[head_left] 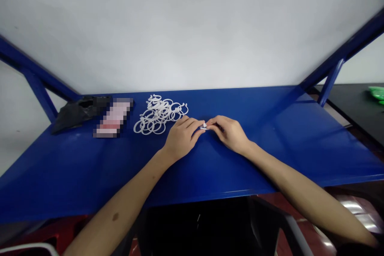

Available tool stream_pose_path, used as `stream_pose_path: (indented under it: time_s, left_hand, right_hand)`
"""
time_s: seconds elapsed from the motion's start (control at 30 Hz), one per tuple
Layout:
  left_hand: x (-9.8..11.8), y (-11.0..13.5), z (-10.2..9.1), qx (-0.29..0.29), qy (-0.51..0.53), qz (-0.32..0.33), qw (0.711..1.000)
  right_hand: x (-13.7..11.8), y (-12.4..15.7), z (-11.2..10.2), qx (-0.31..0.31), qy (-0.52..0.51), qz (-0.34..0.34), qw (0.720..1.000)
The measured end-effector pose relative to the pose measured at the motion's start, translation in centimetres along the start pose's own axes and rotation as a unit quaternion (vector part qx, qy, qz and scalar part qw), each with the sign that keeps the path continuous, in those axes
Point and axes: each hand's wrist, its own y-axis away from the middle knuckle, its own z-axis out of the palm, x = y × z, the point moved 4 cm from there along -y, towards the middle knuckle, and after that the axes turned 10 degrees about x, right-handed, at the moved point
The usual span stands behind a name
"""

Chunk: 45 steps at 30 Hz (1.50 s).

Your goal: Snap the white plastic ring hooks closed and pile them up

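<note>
My left hand (182,136) and my right hand (228,131) meet at the middle of the blue table (285,144). Both pinch a small white plastic ring (204,126) between their fingertips, just above the tabletop. Most of that ring is hidden by the fingers. A pile of several white plastic rings (159,113) lies just left of my left hand, almost touching its knuckles.
A pixelated pink-and-white flat object (114,117) lies left of the rings. A crumpled black bag (78,111) sits at the far left. Blue frame struts (336,73) rise at both back corners. A black surface (354,106) with something green stands to the right.
</note>
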Motion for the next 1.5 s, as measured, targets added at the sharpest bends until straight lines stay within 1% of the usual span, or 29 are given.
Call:
stream_pose_path:
  time_s: [0.07, 0.13, 0.2, 0.23, 0.3, 0.37, 0.43, 0.5, 0.53, 0.6, 0.7, 0.77, 0.8, 0.87, 0.97, 1.07, 1.17, 1.27, 1.37, 1.43, 1.5]
  left_hand:
    - [-1.3, -0.1, -0.1, -0.006, -0.072, -0.029, 0.997]
    - [-2.9, 0.0, -0.6, -0.002, -0.163, -0.063, 0.985]
    - [-4.4, 0.2, -1.3, -0.001, -0.23, -0.084, 0.97]
    - [-5.0, 0.3, -1.5, -0.006, -0.245, -0.084, 0.966]
    - [-5.7, 0.5, -1.8, -0.014, -0.251, -0.073, 0.965]
    - [-6.0, 0.6, -1.9, -0.025, -0.238, -0.067, 0.969]
    - [-6.1, 0.7, -1.9, -0.033, -0.218, -0.08, 0.972]
    - [-5.8, 0.6, -1.9, -0.03, -0.198, -0.1, 0.975]
    - [-5.6, 0.6, -1.9, -0.026, -0.191, -0.106, 0.976]
    - [-5.0, 0.3, -2.0, -0.012, -0.183, -0.105, 0.978]
    - [-3.9, -0.1, -2.3, 0.014, -0.173, -0.087, 0.981]
    - [-3.0, -0.3, -2.5, 0.022, -0.165, -0.071, 0.984]
    - [-2.6, -0.4, -2.5, 0.02, -0.159, -0.06, 0.985]
    - [-1.5, -0.5, -2.5, 0.005, -0.14, -0.027, 0.99]
    - [0.1, -0.5, -2.1, -0.027, -0.094, 0.034, 0.995]
    - [1.1, -0.2, -1.7, -0.039, -0.063, 0.082, 0.994]
    - [1.5, 0.1, -1.3, -0.038, -0.064, 0.108, 0.991]
    - [1.5, 0.3, -1.1, -0.029, -0.073, 0.12, 0.99]
    - [1.6, 0.2, -1.1, -0.02, -0.073, 0.122, 0.99]
    - [1.7, 0.1, -1.2, -0.01, -0.062, 0.106, 0.992]
    - [1.6, -0.1, -1.5, 0.018, -0.042, 0.07, 0.997]
  right_hand:
    - [0.9, -0.5, -0.7, 0.007, 0.064, 0.02, 0.998]
    - [2.1, -0.9, -1.9, 0.015, 0.139, 0.048, 0.989]
    - [3.5, -1.1, -3.3, 0.02, 0.221, 0.085, 0.971]
    - [4.2, -1.2, -4.0, 0.019, 0.261, 0.108, 0.959]
    - [5.8, -1.1, -5.3, 0.012, 0.323, 0.151, 0.934]
    - [7.0, -1.1, -6.2, 0.011, 0.356, 0.174, 0.918]
    - [7.5, -1.1, -6.7, 0.025, 0.373, 0.172, 0.911]
    - [7.2, -1.1, -6.8, 0.048, 0.379, 0.161, 0.91]
    - [6.7, -1.1, -6.6, 0.055, 0.371, 0.156, 0.914]
    - [5.6, -1.2, -5.6, 0.047, 0.323, 0.142, 0.935]
    - [3.3, -1.0, -3.1, -0.009, 0.203, 0.092, 0.975]
    - [1.8, -0.6, -1.4, -0.049, 0.121, 0.059, 0.99]
    - [1.2, -0.3, -0.8, -0.064, 0.079, 0.053, 0.993]
    - [0.2, 0.1, 0.1, -0.08, -0.003, 0.062, 0.995]
    - [-0.8, 0.6, 0.6, -0.069, -0.091, 0.092, 0.989]
    - [-1.3, 0.6, 0.4, -0.046, -0.127, 0.11, 0.985]
    - [-1.4, 0.6, 0.5, -0.043, -0.147, 0.128, 0.98]
    - [-1.3, 0.6, 0.7, -0.044, -0.173, 0.132, 0.975]
    - [-1.1, 0.7, 0.9, -0.038, -0.174, 0.131, 0.975]
    - [-1.0, 0.6, 0.8, -0.026, -0.16, 0.126, 0.979]
    - [-1.0, 0.5, 0.5, -0.011, -0.143, 0.108, 0.984]
